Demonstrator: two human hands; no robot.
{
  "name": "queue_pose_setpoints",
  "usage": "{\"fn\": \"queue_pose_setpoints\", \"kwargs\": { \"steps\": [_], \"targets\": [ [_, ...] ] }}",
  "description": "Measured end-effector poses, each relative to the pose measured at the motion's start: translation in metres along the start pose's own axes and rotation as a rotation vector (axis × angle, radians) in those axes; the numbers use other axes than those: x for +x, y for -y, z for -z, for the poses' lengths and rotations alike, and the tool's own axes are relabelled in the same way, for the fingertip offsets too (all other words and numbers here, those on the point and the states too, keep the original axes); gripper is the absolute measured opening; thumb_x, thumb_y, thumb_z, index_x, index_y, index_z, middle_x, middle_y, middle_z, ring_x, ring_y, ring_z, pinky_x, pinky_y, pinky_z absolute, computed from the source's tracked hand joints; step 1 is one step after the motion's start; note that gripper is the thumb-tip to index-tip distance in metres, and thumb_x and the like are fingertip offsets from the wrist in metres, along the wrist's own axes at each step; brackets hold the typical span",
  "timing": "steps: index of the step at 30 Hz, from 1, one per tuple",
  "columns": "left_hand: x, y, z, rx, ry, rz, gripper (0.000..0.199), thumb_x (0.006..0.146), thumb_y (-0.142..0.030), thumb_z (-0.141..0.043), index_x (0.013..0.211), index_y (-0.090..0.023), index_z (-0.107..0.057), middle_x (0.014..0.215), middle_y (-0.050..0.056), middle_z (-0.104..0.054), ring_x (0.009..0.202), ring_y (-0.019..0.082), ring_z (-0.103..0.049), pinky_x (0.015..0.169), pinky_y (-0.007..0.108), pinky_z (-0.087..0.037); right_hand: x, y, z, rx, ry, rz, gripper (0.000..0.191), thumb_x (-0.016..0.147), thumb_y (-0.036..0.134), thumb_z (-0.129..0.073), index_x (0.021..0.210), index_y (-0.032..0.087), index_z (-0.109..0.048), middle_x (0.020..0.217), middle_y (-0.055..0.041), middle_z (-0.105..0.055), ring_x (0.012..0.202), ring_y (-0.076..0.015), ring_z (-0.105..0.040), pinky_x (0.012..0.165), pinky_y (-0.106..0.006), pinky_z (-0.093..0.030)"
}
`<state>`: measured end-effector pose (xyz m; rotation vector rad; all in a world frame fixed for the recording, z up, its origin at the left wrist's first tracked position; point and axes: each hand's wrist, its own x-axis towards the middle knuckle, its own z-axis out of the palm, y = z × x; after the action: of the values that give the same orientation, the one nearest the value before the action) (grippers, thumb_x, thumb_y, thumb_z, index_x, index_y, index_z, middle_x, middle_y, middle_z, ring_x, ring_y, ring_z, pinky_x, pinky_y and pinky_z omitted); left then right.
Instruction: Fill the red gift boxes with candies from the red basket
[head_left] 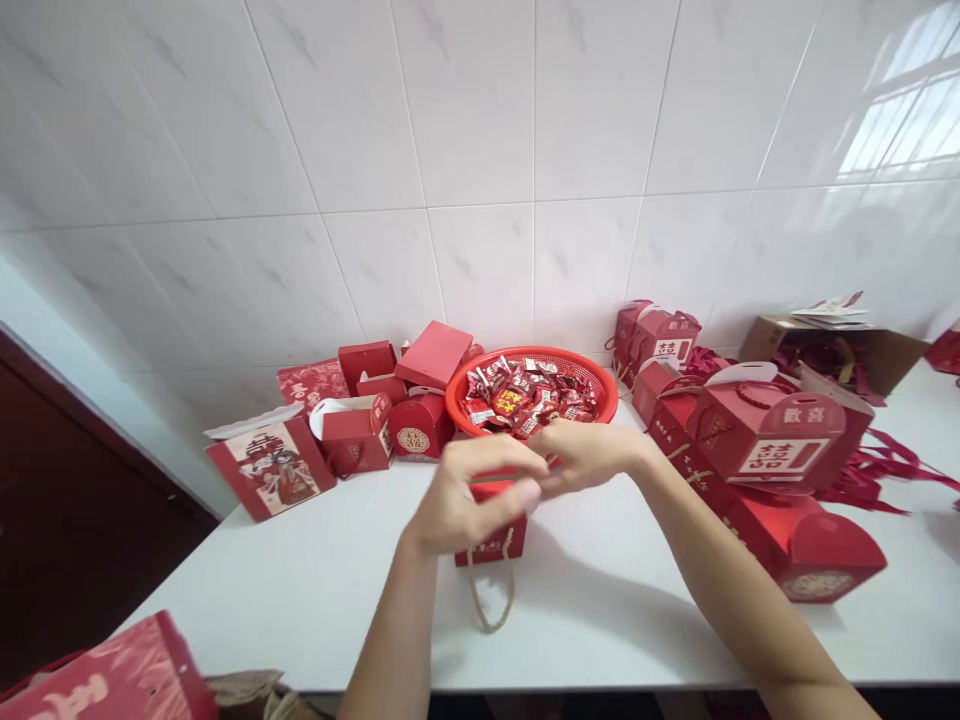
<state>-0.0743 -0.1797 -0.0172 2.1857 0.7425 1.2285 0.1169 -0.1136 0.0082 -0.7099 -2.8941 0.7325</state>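
A small red gift box (491,545) with a twisted rope handle (491,625) stands on the white table in front of me. My left hand (472,495) arches over it, thumb and fingers apart, nothing visible between them. My right hand (577,455) is bent downward beside the left fingertips, at the box's upper right. Its fingers are closed together and partly hidden, so whatever they hold does not show. Just behind both hands sits a red plastic basket (609,395) of wrapped candies (517,395), mostly in red wrappers.
Several red gift boxes (352,435) stand at the left; more boxes (772,440) are stacked at the right, with dark red ribbons (885,465). An open cardboard box (885,355) is farther right. A red bag (112,675) fills the lower left corner. Behind the table (300,590) rises a tiled wall.
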Motion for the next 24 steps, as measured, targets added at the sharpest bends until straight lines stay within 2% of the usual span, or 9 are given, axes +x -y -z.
{"fn": "queue_pose_setpoints", "kwargs": {
  "steps": [1,3,8,11,13,16,18,21,24],
  "targets": [
    [0.0,0.007,0.006,0.079,-0.097,0.032,0.014,0.087,-0.03,-0.066,0.091,-0.023,-0.078,0.09,0.006,-0.078,0.082,0.023,-0.074,0.076,0.035,-0.061,-0.001,0.002,0.0,-0.024,0.029,-0.036,0.012,0.084,0.014,-0.062,0.079,0.015,-0.073,0.078,-0.0028,-0.071,0.068,-0.0133,-0.06,0.061,-0.023,-0.042],
    [-0.002,0.021,0.015,0.218,-0.172,0.104,0.012,0.086,-0.026,-0.067,0.088,-0.023,-0.078,0.089,0.005,-0.078,0.08,0.022,-0.073,0.073,0.033,-0.06,-0.001,0.006,-0.002,-0.086,0.039,-0.082,0.017,0.086,0.011,-0.058,0.08,0.015,-0.074,0.079,-0.0037,-0.071,0.068,-0.0135,-0.059,0.062,-0.024,-0.04],
    [-0.008,0.041,0.022,0.395,-0.059,0.194,0.017,0.083,-0.017,-0.061,0.084,-0.024,-0.076,0.091,0.003,-0.078,0.082,0.021,-0.073,0.074,0.03,-0.058,0.004,0.012,-0.009,-0.184,0.05,-0.033,0.031,0.088,0.004,-0.049,0.099,0.019,-0.074,0.091,-0.005,-0.072,0.077,-0.0158,-0.06,0.066,-0.025,-0.039],
    [-0.01,0.038,0.022,0.393,-0.015,0.257,0.019,0.087,-0.021,-0.057,0.084,-0.023,-0.075,0.096,0.004,-0.077,0.088,0.021,-0.071,0.079,0.031,-0.057,0.004,0.013,-0.01,-0.151,0.045,-0.08,0.04,0.087,0.007,-0.054,0.122,0.02,-0.067,0.097,-0.0062,-0.071,0.08,-0.0182,-0.062,0.064,-0.025,-0.039],
    [-0.01,0.036,0.022,0.392,-0.045,0.316,0.02,0.09,-0.032,-0.059,0.084,-0.023,-0.076,0.103,0.005,-0.075,0.093,0.023,-0.07,0.084,0.033,-0.055,0.002,0.015,-0.01,-0.129,0.055,-0.15,0.049,0.086,0.012,-0.06,0.135,0.02,-0.059,0.099,-0.0074,-0.071,0.083,-0.02,-0.063,0.062,-0.025,-0.038],
    [-0.013,0.036,0.02,0.398,-0.106,0.38,0.03,0.09,-0.045,-0.061,0.076,-0.023,-0.076,0.117,0.007,-0.072,0.103,0.026,-0.068,0.092,0.036,-0.053,0.0,0.017,-0.01,-0.098,0.055,-0.246,0.079,0.083,0.017,-0.069,0.154,0.023,-0.035,0.102,-0.0076,-0.07,0.082,-0.0206,-0.063,0.059,-0.024,-0.038],
    [-0.018,0.038,0.018,0.374,-0.128,0.402,0.038,0.091,-0.047,-0.058,0.067,-0.022,-0.073,0.124,0.008,-0.069,0.108,0.027,-0.066,0.096,0.037,-0.051,-0.002,0.019,-0.011,-0.089,0.05,-0.276,0.094,0.081,0.02,-0.073,0.159,0.024,-0.021,0.1,-0.007,-0.069,0.08,-0.0203,-0.062,0.057,-0.023,-0.037],
    [-0.026,0.041,0.017,0.283,-0.159,0.394,0.049,0.092,-0.047,-0.057,0.053,-0.019,-0.064,0.121,0.009,-0.071,0.106,0.026,-0.068,0.095,0.035,-0.05,-0.003,0.021,-0.013,-0.092,0.073,-0.261,0.092,0.08,0.022,-0.074,0.158,0.022,-0.026,0.097,-0.0071,-0.068,0.079,-0.0202,-0.061,0.056,-0.023,-0.036],
    [-0.032,0.043,0.016,0.252,-0.215,0.397,0.045,0.09,-0.047,-0.06,0.054,-0.02,-0.064,0.115,0.009,-0.073,0.104,0.026,-0.068,0.09,0.033,-0.051,-0.001,0.025,-0.017,-0.064,0.103,-0.23,0.091,0.079,0.026,-0.075,0.157,0.02,-0.029,0.095,-0.0064,-0.068,0.073,-0.0181,-0.06,0.055,-0.023,-0.036]
  ]
}}
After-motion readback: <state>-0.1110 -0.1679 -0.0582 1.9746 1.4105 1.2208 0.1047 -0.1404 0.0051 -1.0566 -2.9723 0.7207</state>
